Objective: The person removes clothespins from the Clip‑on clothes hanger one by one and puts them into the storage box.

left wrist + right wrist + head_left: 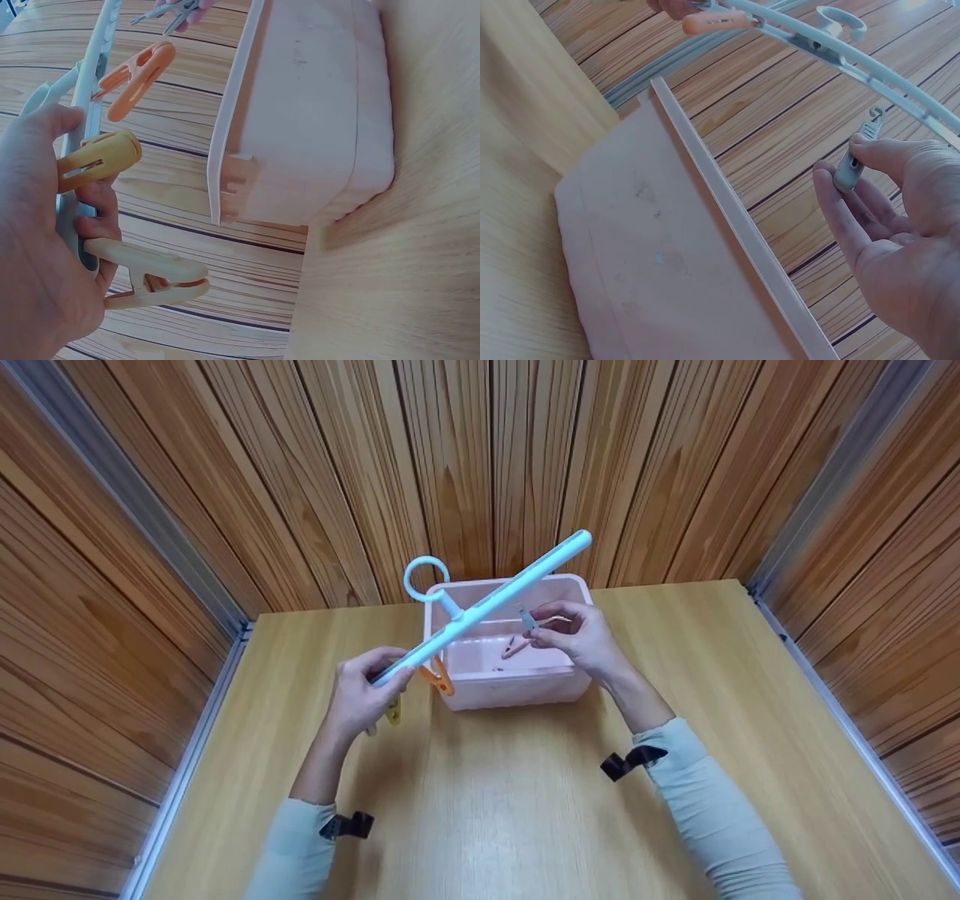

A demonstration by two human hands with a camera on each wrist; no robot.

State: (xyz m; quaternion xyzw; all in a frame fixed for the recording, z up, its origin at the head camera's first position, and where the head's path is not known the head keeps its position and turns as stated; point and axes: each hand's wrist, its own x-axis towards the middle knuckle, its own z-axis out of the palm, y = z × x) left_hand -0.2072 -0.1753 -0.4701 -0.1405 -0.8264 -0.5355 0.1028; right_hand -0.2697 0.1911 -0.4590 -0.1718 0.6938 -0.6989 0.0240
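My left hand [364,690] grips the near end of a long light-blue hanger bar [487,604] with a ring hook [425,577]. It slants up to the right over a pink plastic tub [510,686]. An orange clothespin [135,70], a yellow one [97,159] and a cream one [150,274] hang from the bar by my left hand [37,247]. My right hand [574,637] pinches a small grey-blue clothespin [850,163] with a metal hook, held over the tub just below the bar [840,49]. Loose pins [514,647] lie inside the tub.
The tub [660,255] stands at the back of a light wooden table [510,802], close to a wood-panelled wall [480,457]. Panelled walls with metal edge strips [187,757] close in both sides.
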